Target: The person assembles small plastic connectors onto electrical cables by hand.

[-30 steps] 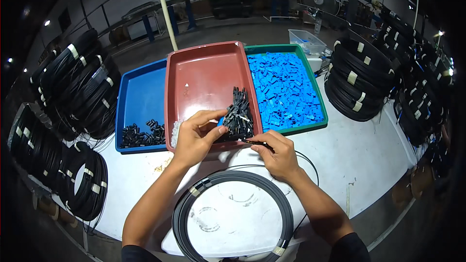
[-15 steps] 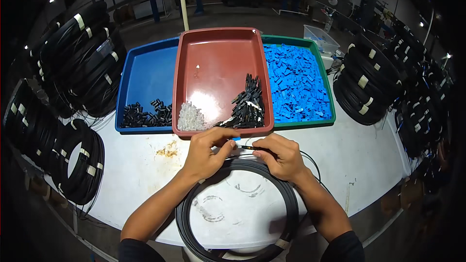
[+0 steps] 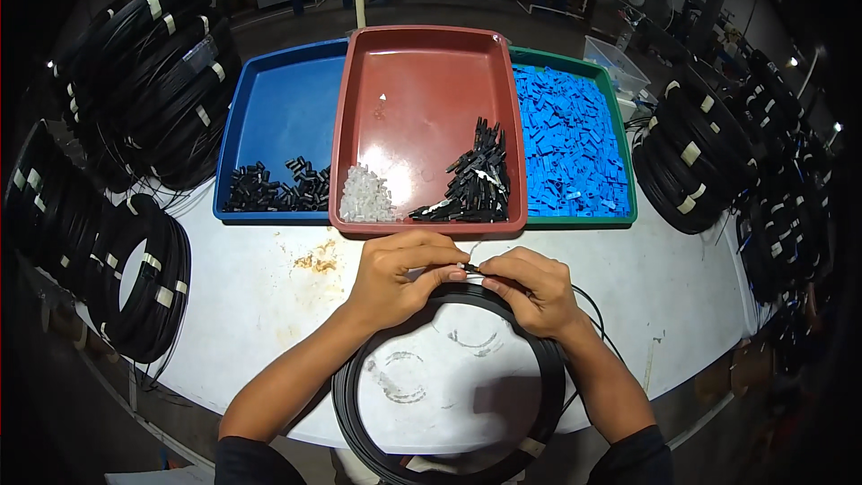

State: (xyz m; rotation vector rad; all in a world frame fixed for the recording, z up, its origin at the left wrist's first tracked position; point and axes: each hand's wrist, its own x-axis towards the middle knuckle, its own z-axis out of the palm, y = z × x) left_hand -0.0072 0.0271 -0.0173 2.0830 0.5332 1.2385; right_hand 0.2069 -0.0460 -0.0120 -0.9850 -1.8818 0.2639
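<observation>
Just beyond a coil of black cable [image 3: 345, 400], my two hands meet over a small black cable connector [image 3: 472, 268]. My left hand [image 3: 400, 274] pinches the connector's left end between thumb and fingertips. Its right end is gripped by my right hand [image 3: 534, 286], also with thumb and fingers closed. A thin black cable loops out past my right wrist. The fingertips cover most of the connector, and whether the blue piece is still there is hidden.
Beyond the hands stand a blue tray [image 3: 278, 217] with black sleeves, a red tray [image 3: 431, 230] with clear caps and black connectors, and a green tray [image 3: 575, 223] full of blue pieces. Taped cable coils flank the table at left [image 3: 148, 301] and right [image 3: 687, 162].
The fingertips of both hands have come closer together on the connector. A blue piece that showed at my left fingertips is out of sight. The whole view has shifted slightly.
</observation>
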